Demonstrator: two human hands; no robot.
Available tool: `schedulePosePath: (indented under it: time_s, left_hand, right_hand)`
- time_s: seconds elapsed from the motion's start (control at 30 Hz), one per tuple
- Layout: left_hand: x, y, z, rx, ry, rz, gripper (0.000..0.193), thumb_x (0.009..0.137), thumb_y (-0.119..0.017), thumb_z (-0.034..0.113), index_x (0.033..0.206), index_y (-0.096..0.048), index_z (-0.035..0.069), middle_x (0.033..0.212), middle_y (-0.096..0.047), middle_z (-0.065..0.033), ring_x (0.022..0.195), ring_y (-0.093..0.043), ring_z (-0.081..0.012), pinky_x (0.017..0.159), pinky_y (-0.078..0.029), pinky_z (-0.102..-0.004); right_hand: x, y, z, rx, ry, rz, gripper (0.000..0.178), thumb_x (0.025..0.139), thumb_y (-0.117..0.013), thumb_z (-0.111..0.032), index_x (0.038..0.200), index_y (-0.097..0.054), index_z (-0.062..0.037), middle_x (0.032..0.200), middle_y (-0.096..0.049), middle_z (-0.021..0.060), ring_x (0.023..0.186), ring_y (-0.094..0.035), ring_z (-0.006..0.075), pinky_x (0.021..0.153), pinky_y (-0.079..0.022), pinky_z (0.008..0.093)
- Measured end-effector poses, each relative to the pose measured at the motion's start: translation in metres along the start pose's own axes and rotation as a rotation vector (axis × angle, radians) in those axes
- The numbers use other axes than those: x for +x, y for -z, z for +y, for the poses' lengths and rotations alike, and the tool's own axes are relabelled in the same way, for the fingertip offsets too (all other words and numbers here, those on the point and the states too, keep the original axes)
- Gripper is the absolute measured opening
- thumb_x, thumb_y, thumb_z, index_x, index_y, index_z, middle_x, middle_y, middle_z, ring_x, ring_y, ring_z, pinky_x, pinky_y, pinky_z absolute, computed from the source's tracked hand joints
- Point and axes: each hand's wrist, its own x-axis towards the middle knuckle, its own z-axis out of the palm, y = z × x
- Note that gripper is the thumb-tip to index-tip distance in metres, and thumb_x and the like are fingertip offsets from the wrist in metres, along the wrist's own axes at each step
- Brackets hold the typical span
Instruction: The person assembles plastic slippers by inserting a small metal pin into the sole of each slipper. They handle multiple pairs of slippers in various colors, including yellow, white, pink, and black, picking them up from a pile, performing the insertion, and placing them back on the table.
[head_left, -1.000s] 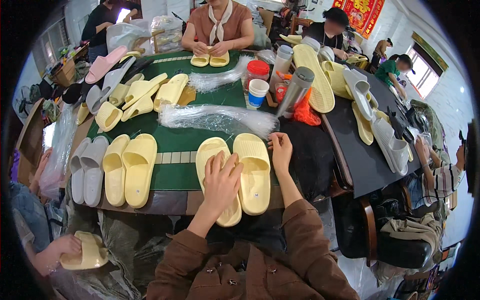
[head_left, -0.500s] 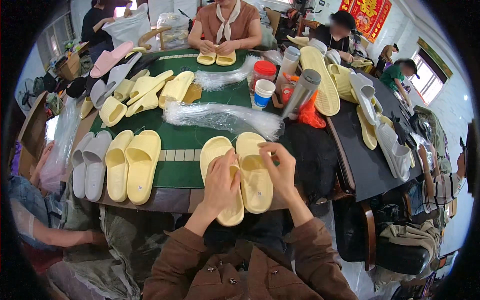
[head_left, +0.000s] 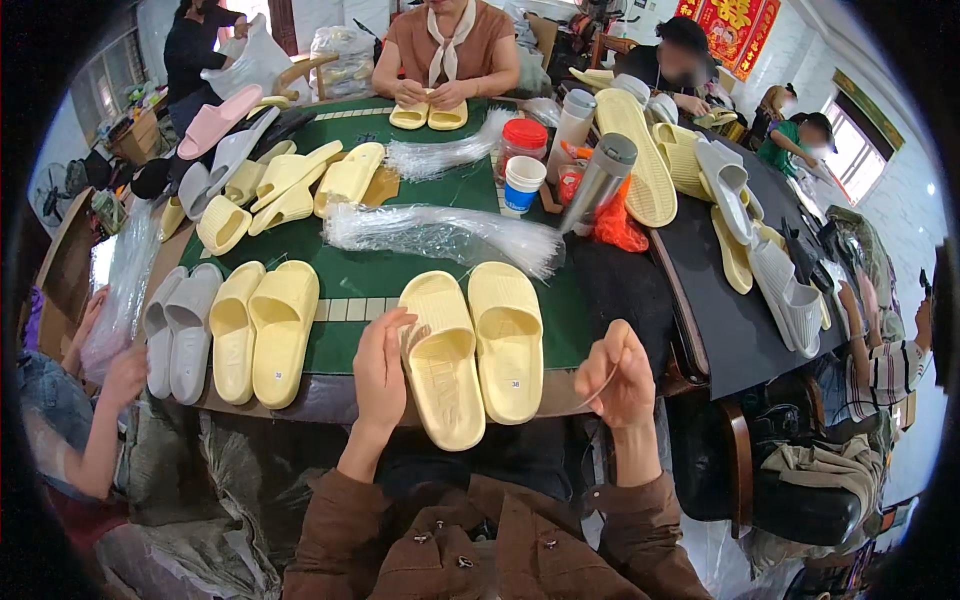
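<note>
A pair of pale yellow slide slippers lies side by side at the table's near edge, toes pointing away from me. Beside the left slipper [head_left: 448,385] is my left hand [head_left: 382,370], fingers extended and nothing in its grasp; its fingertips are by the slipper's outer edge. To the right of the right slipper [head_left: 510,375], my right hand [head_left: 622,375] is raised with its fingers curled together. A thin curved strand [head_left: 598,388] shows at its fingertips. Bundles of clear plastic strands [head_left: 440,238] lie beyond the slippers on the green tabletop [head_left: 345,345].
Yellow slippers [head_left: 282,340] and grey slippers [head_left: 187,340] stand to the left. A white-blue cup [head_left: 522,185], red-lidded jar [head_left: 523,150] and steel tumbler [head_left: 600,180] stand beyond. More slippers cover the black table [head_left: 710,330] at right. A person [head_left: 445,60] sits opposite, holding slippers.
Both hands have come off the slippers' tops and moved apart, the left one leftward, the right one rightward and lower. A thin strand now shows at my right fingertips. The slippers stay nearly in place.
</note>
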Motion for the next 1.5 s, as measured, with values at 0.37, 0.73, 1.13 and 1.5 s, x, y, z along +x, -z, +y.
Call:
schedulePosePath:
  time_s: [0.37,0.73,1.13,1.5]
  left_hand:
    - [-0.058,-0.022,0.054,-0.113,-0.152,-0.563,0.013,0.092,-0.048,0.003,0.1,-0.058,0.001,0.091,-0.061,-0.0131,0.084,-0.058,-0.0329,0.076,-0.047,-0.0405]
    - [-0.061,-0.012,0.053,0.025,-0.105,-0.353,0.03,0.09,-0.05,0.001,0.118,-0.058,0.001,0.117,-0.054,-0.0171,0.088,-0.059,-0.0304,0.081,-0.048,-0.0367]
    - [-0.064,-0.003,0.047,0.033,-0.146,-0.378,0.037,0.088,-0.048,-0.004,0.125,-0.054,-0.002,0.115,-0.059,-0.0211,0.1,-0.059,-0.0367,0.088,-0.048,-0.0408]
    - [-0.066,-0.011,0.046,-0.081,-0.067,-0.52,0.03,0.095,-0.046,0.005,0.123,-0.056,-0.001,0.111,-0.061,-0.0192,0.101,-0.061,-0.0328,0.088,-0.048,-0.0375]
  right_hand:
    - [0.013,0.004,0.047,-0.456,-0.494,-0.086,0.016,0.094,-0.059,-0.019,0.099,-0.063,-0.0041,0.126,-0.06,0.0109,0.1,-0.059,0.0102,0.071,-0.043,0.021]
    - [0.018,0.0,0.058,-0.457,-0.461,0.005,0.016,0.095,-0.059,-0.02,0.097,-0.062,-0.0039,0.094,-0.066,0.0033,0.087,-0.059,0.0093,0.074,-0.046,0.0241]
    - [0.014,0.003,0.08,-0.446,-0.495,0.135,0.014,0.096,-0.058,-0.019,0.098,-0.06,-0.0044,0.113,-0.065,0.0098,0.095,-0.065,0.0133,0.07,-0.049,0.0203]
    - [0.015,0.015,0.074,-0.125,-0.289,0.432,0.011,0.102,-0.048,-0.024,0.101,-0.049,-0.0124,0.104,-0.065,0.0068,0.095,-0.066,0.0166,0.063,-0.047,0.0215]
